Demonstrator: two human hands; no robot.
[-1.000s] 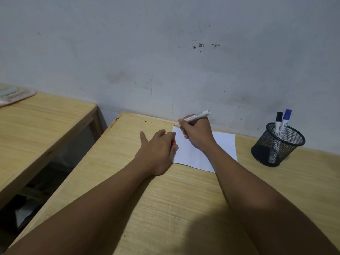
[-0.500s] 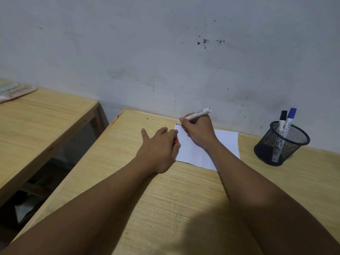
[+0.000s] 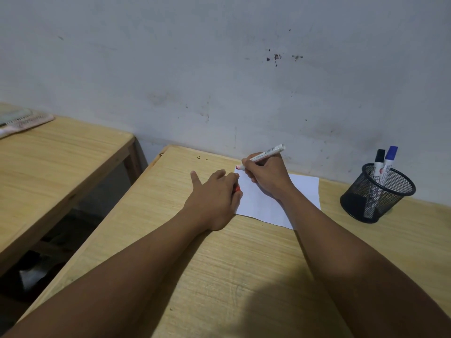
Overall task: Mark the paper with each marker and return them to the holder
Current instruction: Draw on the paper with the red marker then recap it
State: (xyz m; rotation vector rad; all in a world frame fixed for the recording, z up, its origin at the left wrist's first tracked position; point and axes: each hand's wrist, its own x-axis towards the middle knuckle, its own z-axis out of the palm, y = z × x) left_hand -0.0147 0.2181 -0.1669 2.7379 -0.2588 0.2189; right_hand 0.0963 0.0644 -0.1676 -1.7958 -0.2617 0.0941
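White paper (image 3: 266, 203) lies under both hands, and a marker touches its far corner.

The right hand (image 3: 267, 178) is closed around the white marker (image 3: 268, 152), with its red tip on the paper's corner just past the fingers. The tip is so near the edge that it could slip off and draw on the wooden table (image 3: 219, 276). The left hand (image 3: 214, 195) is curled on the paper's side edge, with a bit of red, maybe the cap, tucked inside. If that hand lifts, the paper might slide. Well off to the right of the right hand stands the black mesh holder (image 3: 377, 193). A black-capped marker (image 3: 379, 162) and a blue-capped marker (image 3: 388, 164) stand inside it.
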